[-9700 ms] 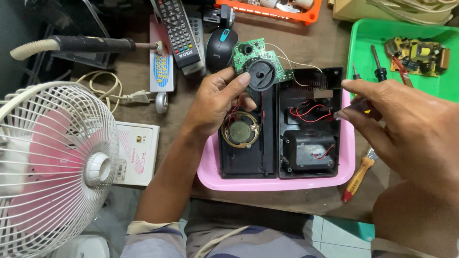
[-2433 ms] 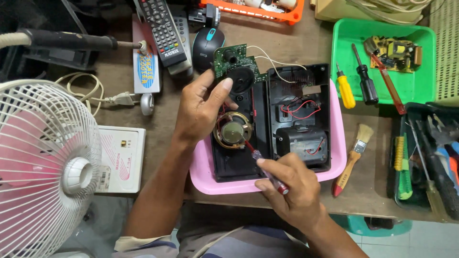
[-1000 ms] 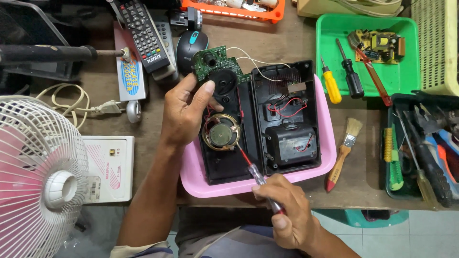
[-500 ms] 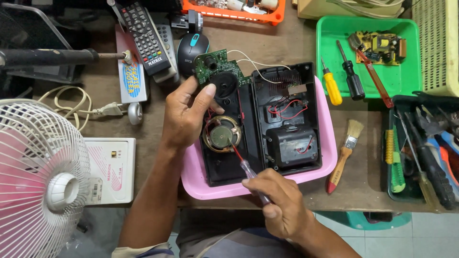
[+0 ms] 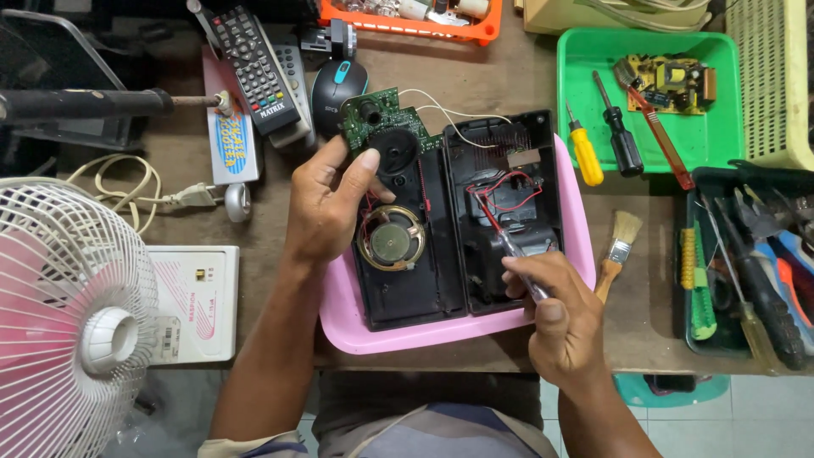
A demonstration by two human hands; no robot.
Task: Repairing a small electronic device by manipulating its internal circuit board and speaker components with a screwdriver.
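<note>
A black radio case lies opened in two halves in a pink tray. My left hand rests on the left half, thumb on the green circuit board, just above the round speaker. My right hand grips a thin clear-handled screwdriver; its tip points into the right half, among the red wires.
A white fan stands at the left with a white box beside it. Remotes and a mouse lie behind the tray. A green tray holds screwdrivers and a board; a brush and a tool tray lie to the right.
My right hand has carried the screwdriver from the speaker in the left half across to the right half. The left hand has stayed on the left half.
</note>
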